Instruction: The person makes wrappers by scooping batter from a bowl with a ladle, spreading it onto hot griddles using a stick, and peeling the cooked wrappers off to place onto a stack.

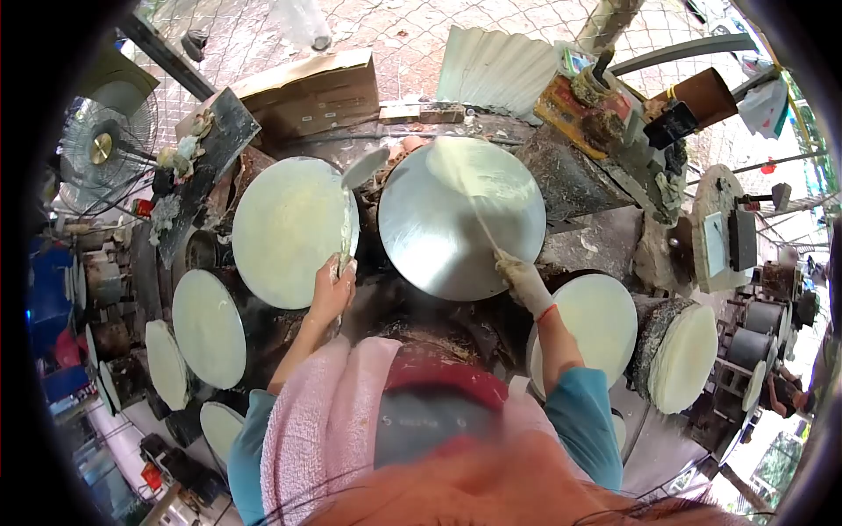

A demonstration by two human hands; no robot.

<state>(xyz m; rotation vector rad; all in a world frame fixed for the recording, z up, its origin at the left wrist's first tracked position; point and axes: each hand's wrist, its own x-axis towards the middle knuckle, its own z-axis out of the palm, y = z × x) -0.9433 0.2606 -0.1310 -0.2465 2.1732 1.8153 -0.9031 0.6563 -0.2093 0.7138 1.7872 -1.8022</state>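
Note:
My left hand (pixel 333 287) is closed around the batter-smeared handle of a ladle (pixel 365 167), whose round head is raised between two round plates. Beside it, a round griddle plate (pixel 232 230) is coated with pale batter. My right hand (pixel 524 282), in a pale glove, grips a thin-handled spreader (pixel 484 223) over a bare metal griddle (pixel 438 250). Pale wet batter (pixel 478 167) covers the far part of that griddle, and the spreader's far end blurs into it.
More coated round plates stand around me: one at right (pixel 596 320), another farther right (pixel 684 359), one at left (pixel 209 329). A fan (pixel 105 147), a cardboard box (pixel 316 96) and a corrugated sheet (pixel 495 70) lie beyond, before a wire fence.

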